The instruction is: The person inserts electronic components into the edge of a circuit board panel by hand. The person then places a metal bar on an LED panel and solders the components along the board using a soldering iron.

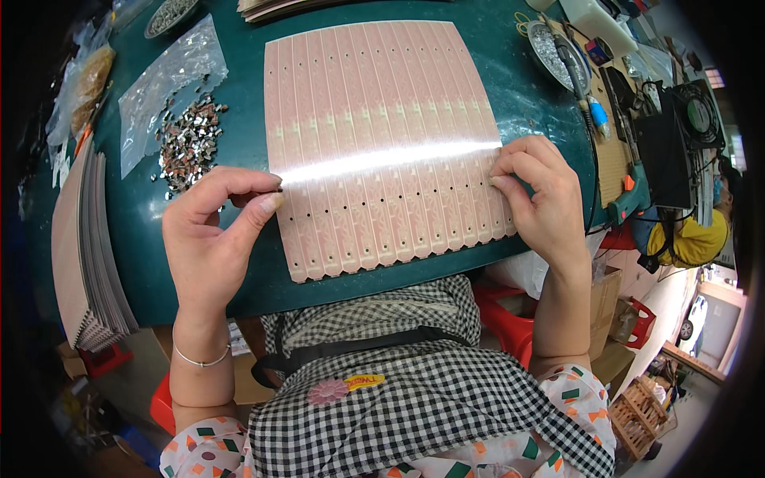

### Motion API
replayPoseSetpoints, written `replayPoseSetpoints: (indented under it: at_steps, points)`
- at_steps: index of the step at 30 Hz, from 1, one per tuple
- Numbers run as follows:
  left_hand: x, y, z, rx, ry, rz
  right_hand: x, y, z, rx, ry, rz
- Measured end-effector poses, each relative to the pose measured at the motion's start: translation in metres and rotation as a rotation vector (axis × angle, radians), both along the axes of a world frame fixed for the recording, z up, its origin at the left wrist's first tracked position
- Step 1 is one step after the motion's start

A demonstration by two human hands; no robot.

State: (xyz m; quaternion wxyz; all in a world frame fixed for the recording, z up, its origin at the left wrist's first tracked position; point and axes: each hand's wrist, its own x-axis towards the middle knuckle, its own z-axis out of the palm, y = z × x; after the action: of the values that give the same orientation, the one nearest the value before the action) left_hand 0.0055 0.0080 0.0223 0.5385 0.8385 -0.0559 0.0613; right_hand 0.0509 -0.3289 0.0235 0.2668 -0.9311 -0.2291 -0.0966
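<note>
A pinkish circuit board panel (382, 88), made of many narrow strips side by side, lies on the green table before me. Dark holes dot the strips, and a bright band of glare crosses the middle. My left hand (219, 227) is closed in a pinch at the panel's left edge, thumb below and index finger above; a tiny dark spot shows between the tips. On the opposite edge, my right hand (546, 191) pinches the board between thumb and fingers. To the left of the panel, near my left hand, is a heap of small shiny metal pieces (190, 139).
A clear plastic bag (179, 72) lies behind the metal heap. Stacked panels (80, 247) stand at the table's left. Another stack (319, 6) is at the back. At right are a metal bowl (550, 60), a cabled hand tool (578, 68) and a green-handled tool (633, 195).
</note>
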Motion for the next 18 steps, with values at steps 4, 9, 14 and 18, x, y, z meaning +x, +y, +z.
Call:
replayPoseSetpoints:
  at_steps: [4, 9, 14, 18]
  points:
    - [-0.002, -0.008, -0.001, -0.077, -0.011, 0.007, 0.000, 0.004, -0.001, -0.011, -0.028, 0.026]
    - [-0.011, -0.024, 0.006, -0.355, 0.124, -0.035, -0.001, 0.004, -0.002, -0.046, -0.035, 0.001]
    - [-0.018, -0.047, 0.006, -0.579, 0.190, -0.059, -0.007, 0.012, 0.015, 0.125, 0.004, -0.047]
    - [-0.026, -0.059, 0.005, -0.764, 0.343, -0.083, -0.028, 0.055, 0.023, 0.515, 0.140, 0.176]
